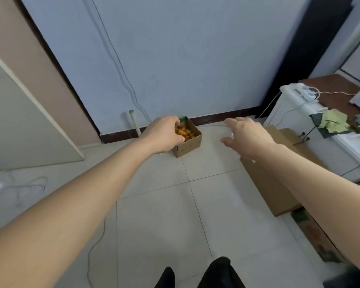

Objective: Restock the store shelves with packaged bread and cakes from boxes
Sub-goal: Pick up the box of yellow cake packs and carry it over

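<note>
Left grip point(164, 134) at box point(190, 145) rim, right grip point(247, 136) splayed

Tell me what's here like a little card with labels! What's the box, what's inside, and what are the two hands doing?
box: small, open, cardboard, on the tiled floor near the wall
inside: orange and yellow packets, too blurry to name
left hand: curled over the box's left edge, fingers at the packets; hold unclear
right hand: open, fingers spread, in the air right of the box, not touching
nearby: flat cardboard on the floor at right
</note>
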A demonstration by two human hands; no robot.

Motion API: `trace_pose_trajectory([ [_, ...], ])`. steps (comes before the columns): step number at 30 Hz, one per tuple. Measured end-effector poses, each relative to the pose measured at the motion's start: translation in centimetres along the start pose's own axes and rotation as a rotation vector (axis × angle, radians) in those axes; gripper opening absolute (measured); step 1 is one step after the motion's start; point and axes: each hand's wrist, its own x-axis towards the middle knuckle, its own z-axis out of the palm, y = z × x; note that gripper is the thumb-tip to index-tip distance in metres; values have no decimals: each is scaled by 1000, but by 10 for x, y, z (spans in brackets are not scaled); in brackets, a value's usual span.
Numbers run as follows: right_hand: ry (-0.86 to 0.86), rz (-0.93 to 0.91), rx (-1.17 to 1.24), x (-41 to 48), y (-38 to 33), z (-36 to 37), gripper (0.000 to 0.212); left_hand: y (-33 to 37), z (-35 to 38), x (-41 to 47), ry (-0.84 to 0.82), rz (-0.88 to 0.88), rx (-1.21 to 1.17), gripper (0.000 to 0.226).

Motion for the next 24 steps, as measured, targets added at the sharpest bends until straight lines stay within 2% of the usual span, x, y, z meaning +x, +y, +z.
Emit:
trace_pose_trajectory([
  [5,-49,0,-3,122,47,6,47,11,12,127,-32,-37,-34,45],
  [13,-156,-149,-46,312,108,26,41,9,29,304,-26,-224,-149,46],
  [24,-337,-230,-68,525,124,86,42,-54,60,497,-55,-434,-250,38],
])
